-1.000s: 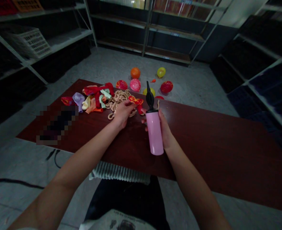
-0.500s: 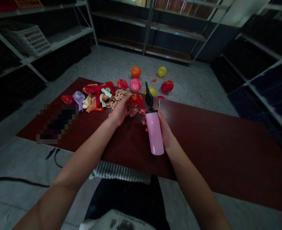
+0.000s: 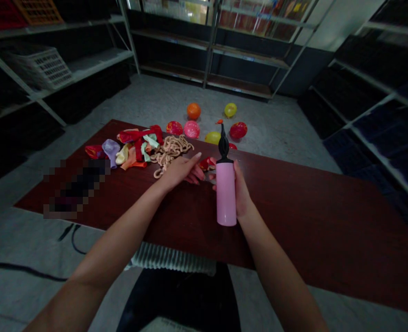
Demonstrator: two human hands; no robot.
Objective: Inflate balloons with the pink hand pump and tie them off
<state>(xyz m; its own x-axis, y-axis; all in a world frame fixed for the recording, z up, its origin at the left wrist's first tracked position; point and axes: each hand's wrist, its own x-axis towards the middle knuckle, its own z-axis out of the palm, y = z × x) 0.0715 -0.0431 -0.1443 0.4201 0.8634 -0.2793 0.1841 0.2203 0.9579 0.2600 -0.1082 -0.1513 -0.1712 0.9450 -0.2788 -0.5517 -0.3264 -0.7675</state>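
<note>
My right hand point(image 3: 243, 193) is wrapped around a pink balloon pump point(image 3: 226, 196), which stands upright with its black nozzle point(image 3: 224, 145) pointing up. To the left of it, my left hand point(image 3: 182, 171) reaches over the table with thumb and fingers stretched out, open. A limp red balloon point(image 3: 207, 163) shows between the two hands, close to the right fingertips; whether those fingers touch it I cannot tell. Beside and beyond my left hand lies a heap of beige curly cords or strips point(image 3: 172, 147). Further left is a pile of uninflated balloons point(image 3: 135, 147) in several colours.
Inflated balloons lie on the floor past the table, among them an orange one point(image 3: 193, 110) and a red one point(image 3: 238, 130). A blurred-out dark object point(image 3: 81, 184) rests at the left of the brown table point(image 3: 311, 207). Shelves point(image 3: 245, 55) surround the area.
My left hand has opened and come away from the red balloon, which now sits lower, near the right hand. The pump has become more upright. The view has tilted slightly up.
</note>
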